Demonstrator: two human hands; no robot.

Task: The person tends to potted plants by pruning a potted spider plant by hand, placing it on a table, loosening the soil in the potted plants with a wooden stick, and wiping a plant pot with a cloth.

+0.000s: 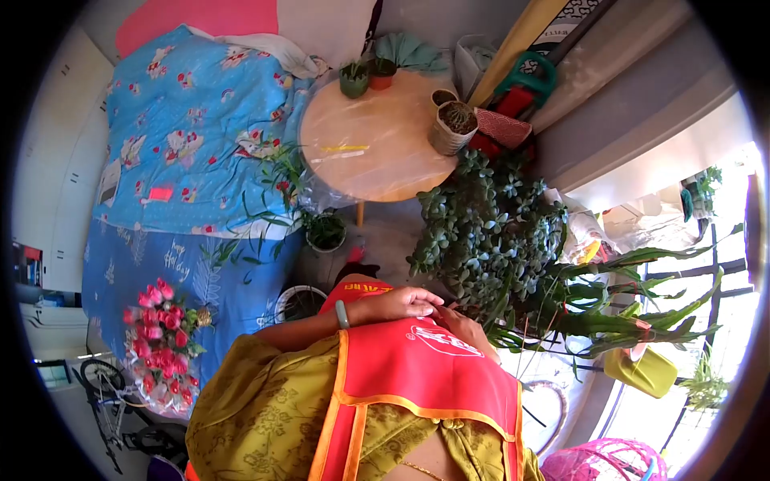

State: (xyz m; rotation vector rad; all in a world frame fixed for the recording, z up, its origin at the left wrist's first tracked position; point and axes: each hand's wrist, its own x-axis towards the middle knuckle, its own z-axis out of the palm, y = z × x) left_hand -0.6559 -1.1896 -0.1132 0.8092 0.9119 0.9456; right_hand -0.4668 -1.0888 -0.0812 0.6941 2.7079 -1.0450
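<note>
Apron lies just under the hands as I watch over my feed, its red front and orange trim spread across the wearer's lap. The left grip comes in from the left, a pale bangle at its wrist, and its fingers meet the right grip near the top edge of the cloth. I judge this a pause, with no handling in progress. I see nothing held in either one, but the fingers overlap, so I cannot tell whether they are closed or whether something small sits between them. As I judge it, reaching for any pot would call for parting the two first.

Relative to the grip, the apron is the nearest thing, right below and apparently touching. The leafy bush stands ahead and to the right, near the hands, with a long-leaved plant beyond it on the right and a yellow can beside that. Well ahead is the round bench; a cactus pot stands by its right edge, and a green pot and a red pot at its far side. On the left I have the bed and pink flowers.
</note>
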